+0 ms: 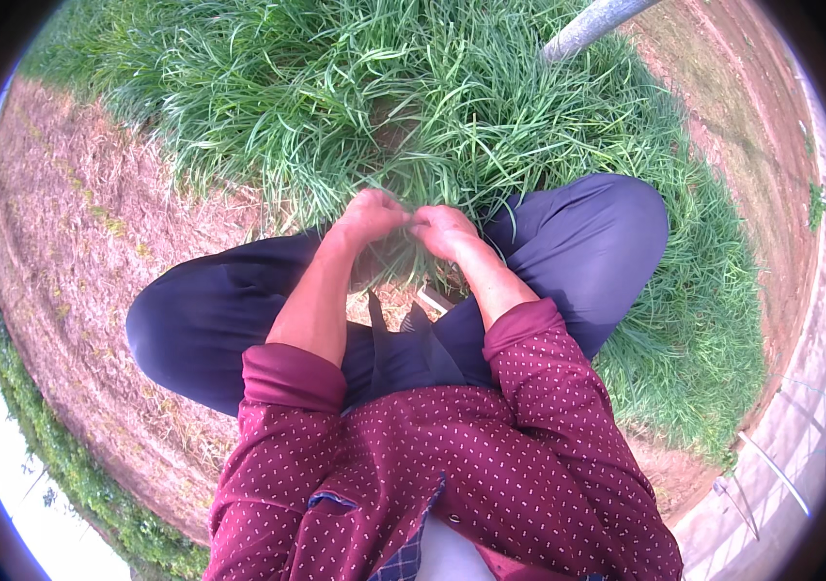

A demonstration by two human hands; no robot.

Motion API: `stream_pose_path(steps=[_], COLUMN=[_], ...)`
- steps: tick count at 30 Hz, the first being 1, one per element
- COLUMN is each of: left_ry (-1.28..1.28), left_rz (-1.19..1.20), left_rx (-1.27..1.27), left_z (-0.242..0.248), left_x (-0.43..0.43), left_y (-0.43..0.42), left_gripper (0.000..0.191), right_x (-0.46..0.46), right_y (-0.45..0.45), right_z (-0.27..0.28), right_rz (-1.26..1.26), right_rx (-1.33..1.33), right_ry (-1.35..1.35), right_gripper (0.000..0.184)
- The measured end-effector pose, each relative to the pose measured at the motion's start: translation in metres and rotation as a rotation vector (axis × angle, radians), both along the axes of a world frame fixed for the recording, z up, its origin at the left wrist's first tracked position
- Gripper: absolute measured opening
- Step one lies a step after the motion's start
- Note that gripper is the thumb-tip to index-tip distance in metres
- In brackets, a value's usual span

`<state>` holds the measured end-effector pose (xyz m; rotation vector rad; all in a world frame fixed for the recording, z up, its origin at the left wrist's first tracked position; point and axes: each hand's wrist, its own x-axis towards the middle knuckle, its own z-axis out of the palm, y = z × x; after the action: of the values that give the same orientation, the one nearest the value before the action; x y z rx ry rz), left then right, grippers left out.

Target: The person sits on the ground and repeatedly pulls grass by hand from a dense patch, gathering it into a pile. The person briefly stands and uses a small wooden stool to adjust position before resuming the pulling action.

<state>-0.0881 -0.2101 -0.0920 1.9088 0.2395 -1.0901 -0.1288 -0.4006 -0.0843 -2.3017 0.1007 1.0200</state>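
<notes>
My left hand (pixel 373 215) and my right hand (pixel 445 229) meet between my knees, fingertips nearly touching. Both have their fingers pinched around a loose bunch of thin green leaves (pixel 398 178). The blades fan out beyond the hands and also hang below them; motion blurs this spot, so the exact grip is hard to make out. Dense, long-bladed green plants (pixel 296 94) grow right in front of the hands. Under the hands, dry straw-covered ground (pixel 358 309) shows between my legs.
My bent knees in dark trousers (pixel 587 240) flank the hands. Dark cloth strips (pixel 378 319) and a pale bar-like piece (pixel 433 298) lie between the legs. A grey pole (pixel 587 33) rises from the plants. Bare soil (pixel 78 240) lies left; a pale path (pixel 783 443) runs right.
</notes>
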Motion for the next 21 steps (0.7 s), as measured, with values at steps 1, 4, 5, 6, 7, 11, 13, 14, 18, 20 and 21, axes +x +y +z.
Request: stream_pose_path(steps=[1,4,5,6,7,11,13,14,18,20,21], left_ry=[0.007,-0.025,0.003,0.030,0.058,0.184,0.255,0.308,0.083,-0.032,-0.091], left_rz=[-0.029,-0.068,-0.052,-0.036,-0.020,-0.248,-0.602,-0.698,-0.978,-0.918,-0.896], left_rx=[0.016,-0.056,-0.098,-0.139,-0.180,-0.052,0.096,0.167,0.339,0.440,0.419], left_z=[0.002,0.009,0.013,0.017,0.021,0.039,0.043,0.043,0.030,0.018,0.014], left_x=[0.000,-0.005,-0.005,-0.004,-0.003,0.009,0.002,-0.009,-0.054,-0.058,-0.056], left_y=[0.000,0.000,0.001,0.003,0.004,0.017,0.018,0.018,0.011,0.008,0.008], left_gripper=[0.030,0.018,0.018,0.018,0.018,0.015,0.015,0.020,0.034,0.037,0.034], right_x=[0.000,-0.002,-0.002,-0.002,-0.002,-0.006,-0.008,-0.009,-0.015,-0.017,-0.017], right_y=[0.000,0.002,0.002,0.003,0.003,0.003,0.004,0.005,0.010,0.012,0.011], right_z=[0.003,0.013,0.016,0.018,0.021,0.028,0.029,0.030,0.034,0.040,0.044], right_rz=[0.022,0.091,0.114,0.129,0.144,0.195,0.326,0.313,0.443,0.406,0.386], right_rx=[-0.014,-0.039,-0.056,-0.067,-0.091,-0.101,-0.094,-0.071,-0.011,0.014,0.054], right_ry=[0.001,-0.050,-0.077,-0.075,-0.074,-0.045,-0.027,0.063,-0.014,-0.018,-0.092], right_gripper=[0.026,0.025,0.025,0.024,0.024,0.024,0.028,0.035,0.049,0.048,0.042])
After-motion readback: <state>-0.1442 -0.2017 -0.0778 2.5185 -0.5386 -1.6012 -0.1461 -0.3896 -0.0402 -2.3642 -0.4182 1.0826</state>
